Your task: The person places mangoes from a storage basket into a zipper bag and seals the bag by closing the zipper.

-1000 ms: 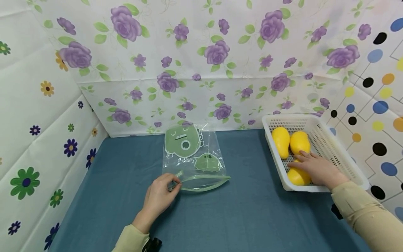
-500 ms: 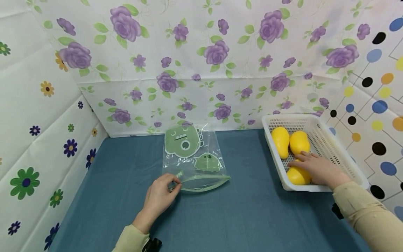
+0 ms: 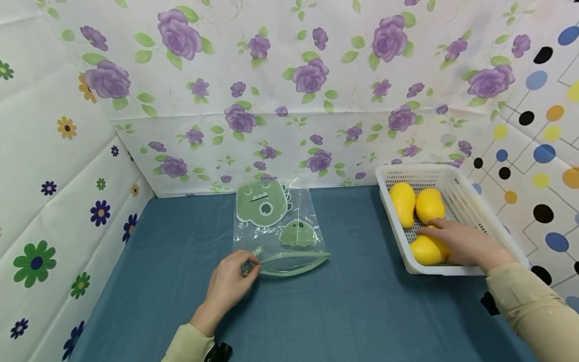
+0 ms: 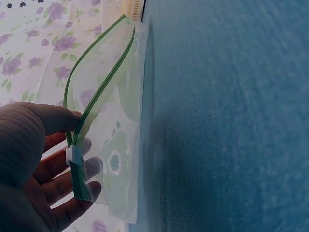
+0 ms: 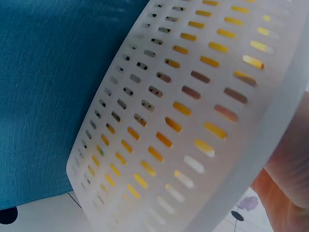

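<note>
My left hand (image 3: pixel 230 284) pinches the near left corner of a clear zip bag (image 3: pixel 298 234) printed with green cartoon dinosaurs. The bag lies on the table, its green-edged mouth parted. In the left wrist view a white slider (image 4: pixel 74 155) sits on the zip, just below thumb and forefinger, while the other fingers show behind the plastic. Over the white plastic basket (image 3: pixel 394 221) on the right, my right hand (image 3: pixel 463 241) grips the nearest yellow mango (image 3: pixel 427 250), fingers bent over its top. The thumb is hidden. In the right wrist view the basket wall (image 5: pixel 241 159) covers most of the hand.
Two more mangoes, one long (image 3: pixel 402 203) and one rounder (image 3: pixel 430 205), lie in the basket's far left part. A blue cloth (image 3: pixel 316 317) covers the table. Flowered sheets (image 3: pixel 280 146) stand at the back and left, a dotted sheet (image 3: pixel 543 221) at the right.
My right hand has shifted slightly right and drawn its spread fingers together around the nearest mango, which has moved a little. My left hand and the bag have stayed put.
</note>
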Demonstrator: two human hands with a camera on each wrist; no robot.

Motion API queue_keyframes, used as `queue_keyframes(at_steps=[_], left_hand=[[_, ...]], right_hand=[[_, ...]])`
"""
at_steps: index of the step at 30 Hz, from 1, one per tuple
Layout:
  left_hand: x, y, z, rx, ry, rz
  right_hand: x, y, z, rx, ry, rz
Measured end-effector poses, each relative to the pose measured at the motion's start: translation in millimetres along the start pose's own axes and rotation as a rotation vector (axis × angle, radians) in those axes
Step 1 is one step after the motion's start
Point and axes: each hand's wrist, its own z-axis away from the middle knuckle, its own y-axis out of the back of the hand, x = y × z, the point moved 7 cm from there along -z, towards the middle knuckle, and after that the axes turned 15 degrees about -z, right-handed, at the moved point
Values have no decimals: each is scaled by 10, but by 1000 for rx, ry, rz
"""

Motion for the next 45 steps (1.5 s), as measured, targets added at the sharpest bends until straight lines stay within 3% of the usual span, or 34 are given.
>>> queue_keyframes(at_steps=[5,14,25,34,45], left_hand=[[13,0,8,-2,3,3],[25,6,13,15,-12,0],[3,20,-1,34,-31,13],[1,-15,-3,17,-23,33],[18,-18,-64,20,-9,31]], right_hand=[[37,39,36,10,-21,-15],[166,45,111,36,-146,-99],[177,93,103,191,-168,-200],[146,152,186,332,-277,-325],[23,261,258,417,-344,-380]])
